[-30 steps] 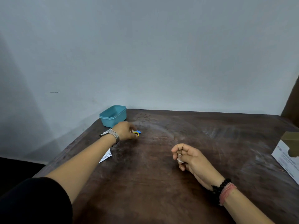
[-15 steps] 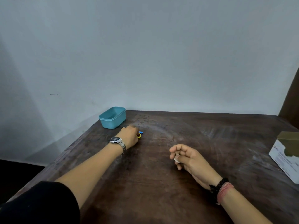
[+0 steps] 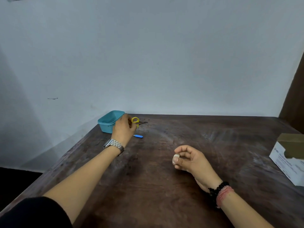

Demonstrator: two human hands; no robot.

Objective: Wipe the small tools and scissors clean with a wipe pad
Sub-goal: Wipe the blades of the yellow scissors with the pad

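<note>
At the far left corner of the dark wooden table (image 3: 148,186), the left hand (image 3: 123,129) reaches beside a teal plastic tub (image 3: 108,121), its fingers curled at the yellow-handled scissors (image 3: 137,121); one yellow loop and the dark blades show to the right of the fingers, pointing right, and the hand appears to hold the scissors by the handles, though the grip itself is hidden behind the back of the hand. Just near of that hand a small blue tool (image 3: 138,136) lies flat on the table, apart from the fingers. A metal watch (image 3: 114,146) sits on the left wrist, and a black sleeve (image 3: 32,213) covers the upper arm at the near left edge. Toward the middle of the table, nearer the person, the right hand (image 3: 189,159) is curled, with the thumb and fingertips pinching a small folded whitish wipe pad (image 3: 175,158) that pokes out on the left side of the grip. A black bead bracelet (image 3: 218,190) and a pink-red thread band (image 3: 224,195) circle the right wrist. At the right edge of the table a white cardboard box (image 3: 289,162) with an open brown flap is partly cut off by the picture's edge. A pale wall (image 3: 148,55) rises behind the table
</note>
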